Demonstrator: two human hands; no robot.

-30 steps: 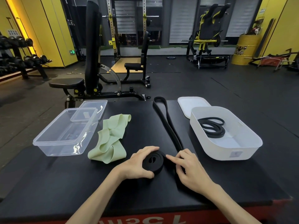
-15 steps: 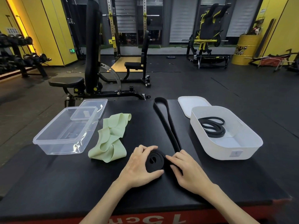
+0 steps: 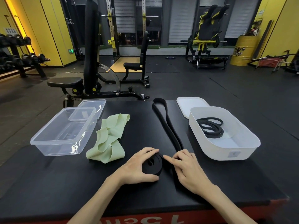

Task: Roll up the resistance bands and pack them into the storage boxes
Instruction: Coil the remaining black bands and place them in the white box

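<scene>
Your left hand [image 3: 137, 167] forms the working grip: fingers and thumb are curled round the black roll [image 3: 152, 164], which stands on edge on the worktop [image 3: 64, 183] directly in front of you. Your right hand [image 3: 189, 168] lies just right of the roll, index finger straight against its rim and the remaining fingers bent over the strap. Whether that grip pinches the strap or only presses it cannot be determined. The unrolled length [image 3: 168, 126] leaves the roll on its far right side, passes under your right fingers, and runs away from you with a slight lean to the left. It ends in a flat loop at the far edge of the worktop. This near-to-far line is the long axis, so the roll probably has to travel forward along it, the left hand turning and the right hand, which is nearer the loose strap, feeding. The white box [image 3: 218, 152] sits to the right of the strap, near it but not touching, and already holds a coiled black band [image 3: 210, 129]. Its white lid [image 3: 189, 104] lies behind it. The green band [image 3: 108, 141] lies crumpled to the left of your left hand, clear of the roll's path, with the clear box [image 3: 53, 143] and clear lid [image 3: 95, 105] beyond it. Nothing rests on the strap ahead of the roll.
</scene>
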